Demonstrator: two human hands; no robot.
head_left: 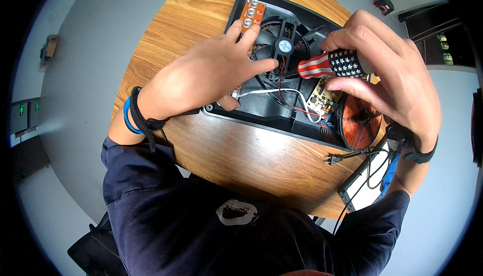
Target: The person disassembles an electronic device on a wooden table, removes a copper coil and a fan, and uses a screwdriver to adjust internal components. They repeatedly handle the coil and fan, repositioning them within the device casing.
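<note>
A black opened appliance housing [261,117] lies on a round wooden table [241,160]. Inside are a black cooling fan [285,44], a small orange circuit board [251,14], a pale circuit board [322,100] and a copper coil [358,121]. My left hand [206,77] rests on the housing beside the fan, fingers spread, thumb near the fan hub. My right hand [390,70] grips a screwdriver with a red, white and blue starred and striped handle [329,64], pointing toward the fan. Its tip is hidden.
A black power cord with plug [332,159] trails off the table's right edge. A dark flat panel with a pale face [363,183] sits below the table edge at right. Grey floor surrounds the table; red-black items [383,3] lie far away.
</note>
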